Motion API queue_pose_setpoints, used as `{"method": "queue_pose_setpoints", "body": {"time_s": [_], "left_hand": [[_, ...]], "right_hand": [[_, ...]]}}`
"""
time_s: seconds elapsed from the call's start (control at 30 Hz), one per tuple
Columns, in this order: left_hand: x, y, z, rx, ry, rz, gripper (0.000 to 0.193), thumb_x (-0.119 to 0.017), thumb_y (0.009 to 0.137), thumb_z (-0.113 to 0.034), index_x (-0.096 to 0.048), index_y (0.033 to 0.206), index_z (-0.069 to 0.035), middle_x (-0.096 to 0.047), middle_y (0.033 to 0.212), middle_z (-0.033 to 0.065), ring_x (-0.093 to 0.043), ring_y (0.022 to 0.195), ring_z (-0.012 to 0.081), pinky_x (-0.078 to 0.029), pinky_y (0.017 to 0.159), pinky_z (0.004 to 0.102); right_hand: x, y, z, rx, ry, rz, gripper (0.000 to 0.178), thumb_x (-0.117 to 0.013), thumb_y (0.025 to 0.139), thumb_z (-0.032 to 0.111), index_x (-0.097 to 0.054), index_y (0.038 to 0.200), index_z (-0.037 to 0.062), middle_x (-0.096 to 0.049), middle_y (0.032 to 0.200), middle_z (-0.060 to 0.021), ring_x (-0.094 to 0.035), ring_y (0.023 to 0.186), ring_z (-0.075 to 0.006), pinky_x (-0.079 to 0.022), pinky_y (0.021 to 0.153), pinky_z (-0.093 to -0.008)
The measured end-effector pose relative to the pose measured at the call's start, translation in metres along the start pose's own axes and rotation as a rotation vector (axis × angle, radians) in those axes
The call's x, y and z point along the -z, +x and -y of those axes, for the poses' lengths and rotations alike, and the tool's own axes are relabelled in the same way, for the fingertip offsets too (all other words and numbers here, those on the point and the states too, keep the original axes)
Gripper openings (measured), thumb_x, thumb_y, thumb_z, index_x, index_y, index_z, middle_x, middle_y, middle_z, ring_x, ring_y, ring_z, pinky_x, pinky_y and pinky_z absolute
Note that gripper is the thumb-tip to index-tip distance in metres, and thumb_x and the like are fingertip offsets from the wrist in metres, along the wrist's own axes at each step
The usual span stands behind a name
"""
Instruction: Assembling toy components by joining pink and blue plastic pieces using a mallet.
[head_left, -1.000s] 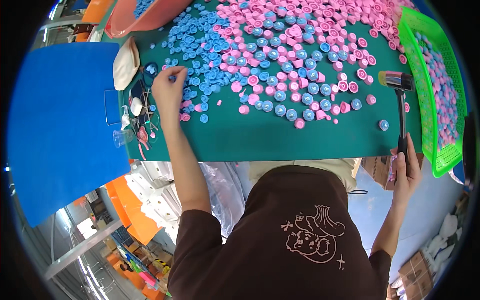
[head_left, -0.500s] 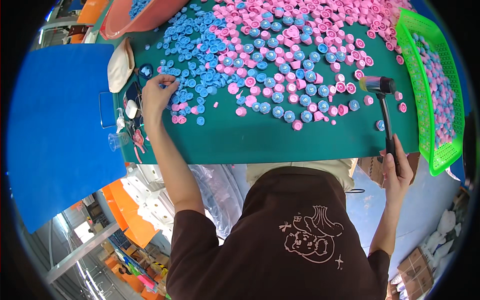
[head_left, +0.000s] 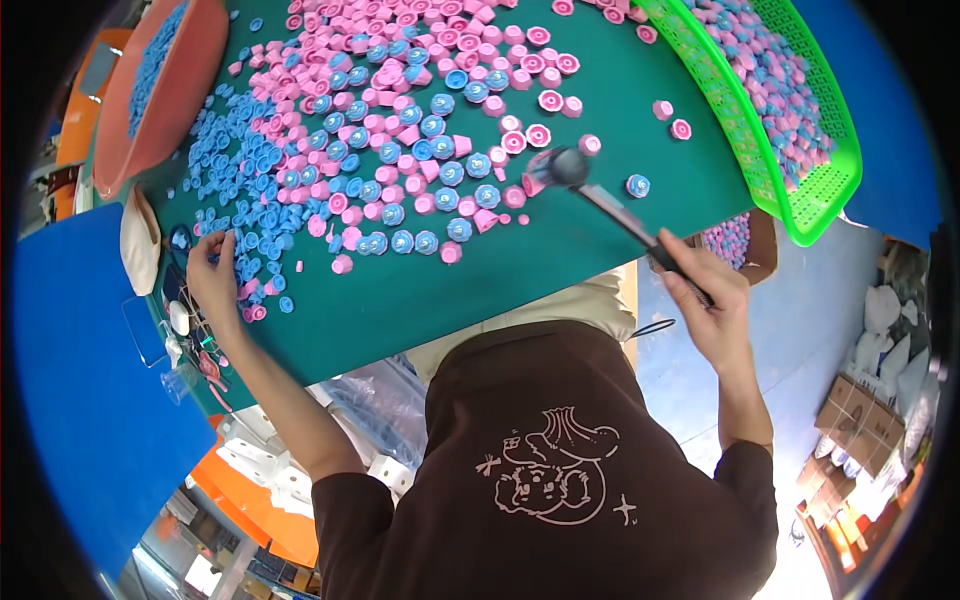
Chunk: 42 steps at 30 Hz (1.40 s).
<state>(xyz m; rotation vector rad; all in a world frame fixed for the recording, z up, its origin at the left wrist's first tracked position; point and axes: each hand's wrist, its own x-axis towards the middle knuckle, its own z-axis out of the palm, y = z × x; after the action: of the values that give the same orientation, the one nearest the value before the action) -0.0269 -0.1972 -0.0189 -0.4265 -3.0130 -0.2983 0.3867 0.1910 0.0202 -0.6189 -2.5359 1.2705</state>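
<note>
My right hand [head_left: 712, 300] is wrapped round the dark handle of a small mallet [head_left: 618, 212]. The mallet slants up and to the left, its slightly blurred head over the right edge of the pink cup-shaped pieces [head_left: 415, 183]. At the left edge of the small blue round caps [head_left: 262, 243], my left hand [head_left: 212, 275] has its fingers bent together. Whatever they may hold is hidden. Several pink pieces in the middle carry blue flower-shaped tops [head_left: 451, 174]. One blue-topped piece [head_left: 637, 186] lies apart, right of the mallet.
A salmon-coloured basin [head_left: 180, 95] with blue caps stands at the far left. At the right, a bright green basket [head_left: 800, 215] holds pink and blue pieces. Beside my left hand lie a cream pouch [head_left: 140, 243] and small tools. The green tabletop [head_left: 350, 315] ends near my waist.
The view has turned, shifting the table. The mallet has swung left from near the basket to the pink pieces, still in my right hand. My left hand stays by the blue caps.
</note>
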Motion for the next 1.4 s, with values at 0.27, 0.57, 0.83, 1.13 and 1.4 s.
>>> {"method": "queue_pose_setpoints", "body": {"time_s": [0.27,0.57,0.83,1.13,1.4], "left_hand": [[0.020,-0.015,-0.032,0.031,-0.215,-0.210,0.034,-0.072,0.085,-0.033,-0.072,0.102,-0.003,-0.068,0.084,0.0042,-0.060,0.078,0.0113,-0.046,0.073,0.0258],[-0.002,-0.108,-0.242,-0.760,-0.625,-0.001,0.025,-0.077,0.072,-0.009,-0.071,0.097,-0.009,-0.066,0.088,0.0042,-0.058,0.080,0.0199,-0.045,0.072,0.0317],[-0.022,-0.125,-0.286,-0.902,-0.406,0.125,0.025,-0.073,0.074,-0.010,-0.071,0.099,-0.011,-0.059,0.089,0.0018,-0.054,0.086,0.0218,-0.043,0.076,0.0359],[-0.025,-0.115,-0.292,-0.825,-0.605,0.051,0.038,-0.080,0.068,-0.007,-0.070,0.105,-0.009,-0.068,0.084,0.0010,-0.055,0.077,0.0204,-0.043,0.071,0.0342],[-0.032,-0.119,-0.294,-0.811,-0.550,0.118,0.043,-0.080,0.068,-0.011,-0.068,0.109,-0.011,-0.065,0.078,-0.0023,-0.053,0.079,0.0179,-0.037,0.071,0.0349]], "right_hand": [[0.002,0.001,0.004,-0.043,-0.093,0.056,0.040,-0.064,0.085,-0.001,-0.062,0.124,0.0016,-0.058,0.079,-0.0093,-0.053,0.068,-0.0174,-0.043,0.063,-0.0268],[0.001,-0.005,-0.003,-0.076,-0.057,-0.013,0.038,-0.064,0.087,0.002,-0.061,0.124,-0.0006,-0.059,0.079,-0.0083,-0.055,0.073,-0.0147,-0.045,0.073,-0.0249],[0.007,-0.009,-0.013,-0.123,0.019,-0.053,0.038,-0.063,0.090,0.004,-0.058,0.127,-0.0036,-0.068,0.091,-0.0091,-0.060,0.082,-0.0129,-0.046,0.077,-0.0244],[0.010,-0.011,-0.018,-0.145,0.024,-0.072,0.038,-0.064,0.090,0.006,-0.058,0.127,-0.0023,-0.068,0.090,-0.0081,-0.059,0.080,-0.0124,-0.045,0.075,-0.0241],[0.007,-0.012,-0.017,-0.109,0.020,-0.043,0.038,-0.064,0.090,0.007,-0.059,0.127,-0.0006,-0.065,0.088,-0.0058,-0.055,0.077,-0.0119,-0.043,0.072,-0.0238]]}}
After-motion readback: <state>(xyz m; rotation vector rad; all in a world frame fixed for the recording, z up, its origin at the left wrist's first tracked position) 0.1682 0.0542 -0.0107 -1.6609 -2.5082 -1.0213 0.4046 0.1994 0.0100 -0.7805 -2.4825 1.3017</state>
